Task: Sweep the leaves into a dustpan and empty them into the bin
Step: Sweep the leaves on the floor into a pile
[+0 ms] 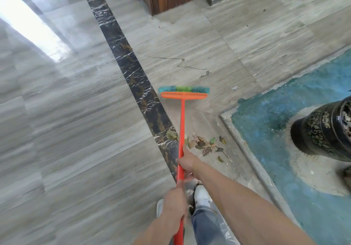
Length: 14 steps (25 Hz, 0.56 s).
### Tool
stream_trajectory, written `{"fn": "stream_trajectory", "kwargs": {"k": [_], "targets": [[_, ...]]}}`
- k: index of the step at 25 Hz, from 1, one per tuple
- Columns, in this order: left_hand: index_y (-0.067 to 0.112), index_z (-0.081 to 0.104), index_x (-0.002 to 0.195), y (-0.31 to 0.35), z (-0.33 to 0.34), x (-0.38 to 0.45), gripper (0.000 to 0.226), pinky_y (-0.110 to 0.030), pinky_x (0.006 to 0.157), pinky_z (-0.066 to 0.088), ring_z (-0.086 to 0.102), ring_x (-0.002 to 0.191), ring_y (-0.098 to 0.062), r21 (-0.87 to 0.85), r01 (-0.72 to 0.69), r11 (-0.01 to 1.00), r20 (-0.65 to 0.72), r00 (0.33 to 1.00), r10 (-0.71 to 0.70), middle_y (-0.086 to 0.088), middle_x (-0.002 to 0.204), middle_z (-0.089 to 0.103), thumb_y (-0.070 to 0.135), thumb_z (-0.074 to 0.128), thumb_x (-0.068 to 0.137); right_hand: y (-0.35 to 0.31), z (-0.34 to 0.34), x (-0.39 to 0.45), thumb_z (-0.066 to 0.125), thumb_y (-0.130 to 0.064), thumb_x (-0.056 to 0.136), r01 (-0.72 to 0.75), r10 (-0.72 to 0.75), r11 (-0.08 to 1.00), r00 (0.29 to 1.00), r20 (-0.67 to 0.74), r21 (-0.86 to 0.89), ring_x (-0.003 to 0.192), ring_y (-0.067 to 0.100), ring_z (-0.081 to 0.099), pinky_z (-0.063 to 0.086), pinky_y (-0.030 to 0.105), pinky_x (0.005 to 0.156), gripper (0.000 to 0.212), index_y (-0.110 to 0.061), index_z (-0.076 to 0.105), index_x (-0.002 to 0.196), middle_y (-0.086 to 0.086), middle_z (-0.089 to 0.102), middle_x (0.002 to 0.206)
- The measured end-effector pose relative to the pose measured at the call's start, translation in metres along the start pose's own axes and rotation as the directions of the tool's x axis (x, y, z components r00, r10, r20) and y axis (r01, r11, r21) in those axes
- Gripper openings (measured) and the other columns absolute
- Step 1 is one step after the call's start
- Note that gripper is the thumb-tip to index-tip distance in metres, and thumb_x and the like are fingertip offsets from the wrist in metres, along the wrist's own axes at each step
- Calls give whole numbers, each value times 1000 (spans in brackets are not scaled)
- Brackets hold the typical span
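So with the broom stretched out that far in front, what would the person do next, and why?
Probably draw the broom head back along the floor toward the leaves. Both hands, left hand and right hand, grip the orange handle, and the bristles sit well beyond the small leaf pile, which lies near the feet. No dustpan is in view, so gathering likely comes first.
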<state>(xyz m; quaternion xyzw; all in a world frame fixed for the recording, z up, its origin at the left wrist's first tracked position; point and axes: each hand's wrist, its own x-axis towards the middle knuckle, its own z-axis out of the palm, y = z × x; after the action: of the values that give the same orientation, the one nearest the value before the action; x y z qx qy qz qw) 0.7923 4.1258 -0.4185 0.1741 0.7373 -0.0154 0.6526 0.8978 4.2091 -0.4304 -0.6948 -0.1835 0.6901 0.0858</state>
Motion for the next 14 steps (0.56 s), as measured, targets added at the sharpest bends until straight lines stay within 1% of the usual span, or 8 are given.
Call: {"fn": "stream_trajectory", "kwargs": {"k": [2,3,5,6,8,10,12,14], "targets": [[9,49,64,64,27,36,56,-20,35,30,37,27,-16,-53,-22,998,-6,1000,22,-3,45,42,52,37,98,-26,-23,38,45,-8,96,97,-102,994,990,-102,-49,67,22,59,53,29,51,47,-29,38,137,10,61,86],[8,46,61,94,40,54,59,-18,33,27,33,23,-16,-79,-27,997,-11,1000,26,-4,42,38,51,35,98,-31,-34,62,47,-9,94,130,-139,989,980,-144,-66,67,23,59,50,29,51,38,-24,46,129,10,61,86],[10,41,58,124,55,89,52,-19,35,26,32,24,-15,-64,-61,996,63,996,65,-6,48,36,37,33,102,-37,-54,102,51,-13,93,198,-222,969,960,-168,-147,75,25,58,46,27,51,38,-16,49,131,11,61,93],[12,41,61,125,62,99,46,-21,38,28,36,30,-15,-67,-99,993,82,991,104,-6,54,37,28,33,104,-33,-62,118,52,-15,93,208,-242,957,957,-158,-204,76,25,57,45,27,51,41,-16,47,134,12,61,96],[16,40,67,111,71,104,38,-23,44,31,38,46,-15,-70,-101,992,73,992,106,-4,62,38,19,35,104,-12,-69,133,49,-10,91,152,-188,953,975,-118,-261,63,23,54,41,25,46,41,-20,47,130,12,60,89],[15,39,67,74,78,83,40,-21,44,26,31,45,-14,-66,74,995,83,994,-69,-2,59,33,31,37,104,22,-64,121,45,-6,88,51,-67,960,996,-51,-277,48,19,47,33,21,39,37,-16,43,124,14,58,83],[17,37,62,28,88,46,50,-18,40,20,23,38,-12,-141,306,941,153,946,-285,1,53,27,51,43,98,60,-62,91,46,-10,92,-64,75,958,997,30,-278,46,16,47,34,20,37,38,-19,34,127,15,59,86],[16,40,57,-17,99,10,56,-17,38,20,24,34,-11,-192,407,893,171,910,-378,1,49,29,58,47,93,95,-60,55,44,-13,94,-156,171,953,984,38,-260,46,15,50,38,20,37,36,-19,33,128,14,61,86]]}}
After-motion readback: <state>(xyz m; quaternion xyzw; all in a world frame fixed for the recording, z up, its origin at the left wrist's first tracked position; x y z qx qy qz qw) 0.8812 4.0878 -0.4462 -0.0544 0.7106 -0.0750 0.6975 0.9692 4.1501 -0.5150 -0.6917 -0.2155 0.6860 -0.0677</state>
